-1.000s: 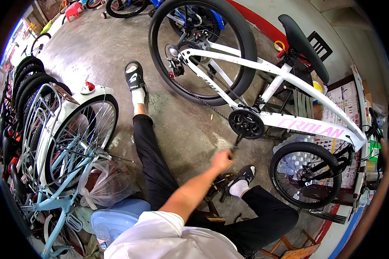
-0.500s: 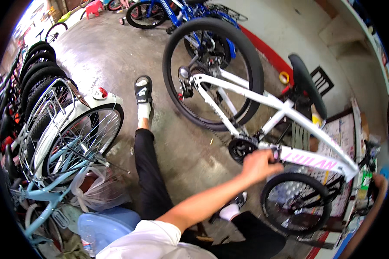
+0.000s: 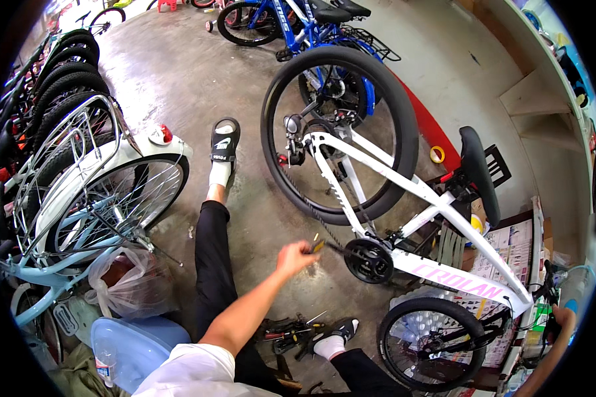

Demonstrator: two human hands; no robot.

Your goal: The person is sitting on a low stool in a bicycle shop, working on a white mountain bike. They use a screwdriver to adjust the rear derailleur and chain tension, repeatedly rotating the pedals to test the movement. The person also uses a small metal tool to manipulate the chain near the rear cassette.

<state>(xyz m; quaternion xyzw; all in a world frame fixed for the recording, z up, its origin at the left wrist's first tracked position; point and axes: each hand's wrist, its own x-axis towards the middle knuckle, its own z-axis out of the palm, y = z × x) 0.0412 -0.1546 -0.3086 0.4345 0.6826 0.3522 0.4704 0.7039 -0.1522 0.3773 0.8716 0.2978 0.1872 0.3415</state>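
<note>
A white bicycle (image 3: 457,278) with pink lettering leans across the right half, its rear wheel (image 3: 404,132) at the top, front wheel (image 3: 392,331) at the bottom. My left hand (image 3: 293,259) is closed on a small yellow-and-black object (image 3: 314,247), too blurred to name, beside the crank arm (image 3: 338,249) and black chainring (image 3: 371,264); whether it touches the crank is unclear. At the far right, my right hand (image 3: 561,321) is wrapped on the handlebar (image 3: 548,281). A pile of hand tools (image 3: 281,334) lies on the floor by my right foot.
Many bicycles (image 3: 79,83) stand along the left, including a light-blue one (image 3: 59,281). Blue bicycles (image 3: 285,26) stand behind. A plastic bag (image 3: 136,291) and blue basin (image 3: 139,344) sit at lower left. A tape roll (image 3: 437,154) lies by the wall.
My left hand moved off the crank area rightward across the chainring, then back left and lower. The crank arm turned from pointing down to pointing left. The view shifted, showing more wall.
</note>
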